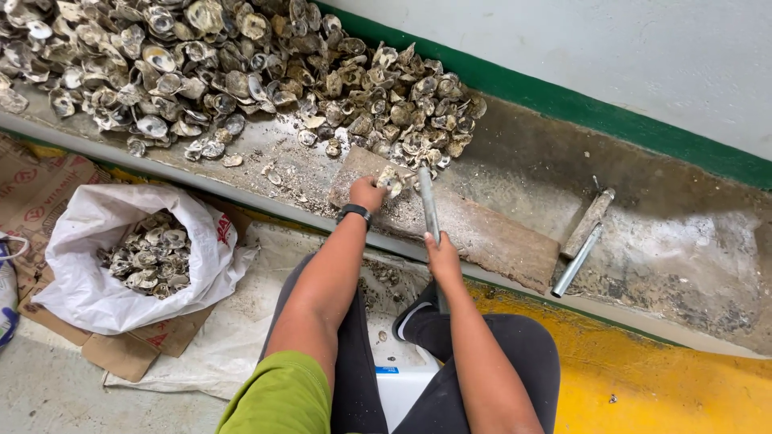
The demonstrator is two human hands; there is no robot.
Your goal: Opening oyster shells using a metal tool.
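My left hand [366,193], with a black watch on its wrist, holds an oyster shell [392,180] down on a flat worn wooden board [482,233]. My right hand [442,255] grips the lower end of a grey metal pipe [428,201]. The pipe's upper end sits right beside the shell. A large heap of grey oyster shells [209,64] covers the concrete ledge [667,241] behind and to the left of the board.
A white plastic sack [96,297] with several shells in it lies on cardboard [48,185] at the left. Two more metal rods [583,237] rest on the ledge to the right. A green-edged white wall [611,48] backs the ledge. Yellow floor [659,378] lies at the right.
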